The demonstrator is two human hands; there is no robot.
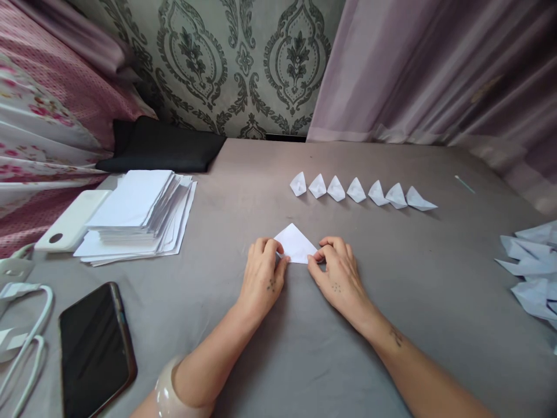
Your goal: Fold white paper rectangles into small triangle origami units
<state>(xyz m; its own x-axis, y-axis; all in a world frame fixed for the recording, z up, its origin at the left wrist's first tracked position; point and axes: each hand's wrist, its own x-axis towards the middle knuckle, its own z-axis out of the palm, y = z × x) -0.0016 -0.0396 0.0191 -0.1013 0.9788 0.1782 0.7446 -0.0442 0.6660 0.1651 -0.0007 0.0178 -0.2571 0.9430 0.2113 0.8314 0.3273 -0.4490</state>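
Between my two hands is a white folded paper [296, 244], its peak pointing away from me and its lower edge toward me. My left hand [264, 276] pinches the left corner between thumb and fingers. At the opposite corner, my right hand [337, 273] grips the paper the same way. Beyond it stands a row of several small folded paper boats [336, 189], running off to the right. To the left lies a stack of white paper sheets [134, 203], its edges uneven.
A smartphone [93, 354] lies at the near left beside white cables [41, 337]. Under the paper stack's left side is a white flat device [72, 223]. Black folded cloth [167, 148] lies behind. More folded papers [533, 255] sit at the right edge, near a thin stick [465, 184].
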